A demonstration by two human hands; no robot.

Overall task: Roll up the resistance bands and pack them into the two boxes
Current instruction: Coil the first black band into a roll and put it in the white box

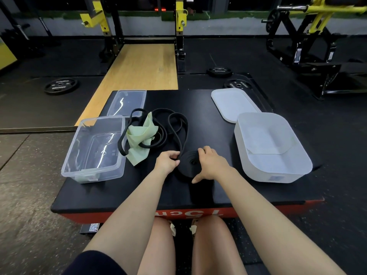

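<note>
A black band roll [187, 162] lies flat on the black platform [139, 191], partly wound, its loose tail [183, 126] looping back toward the pile. My left hand [168, 160] pinches the tail at the roll's left edge. My right hand [210, 164] grips the roll from the right, fingers over its top and thumb at its near side. Behind lie other black bands [127, 133] tangled with a pale green band [144, 135]. A clear box [79, 161] stands at the left, a white box [246, 161] at the right; both hold no bands.
The clear lid [127, 102] lies behind the clear box, the white lid [232, 104] behind the white box. Weight plates [60, 85] lie on the gym floor beyond, with a yellow rack [103, 22] and a wooden lifting strip [139, 66]. My knees are under the platform's near edge.
</note>
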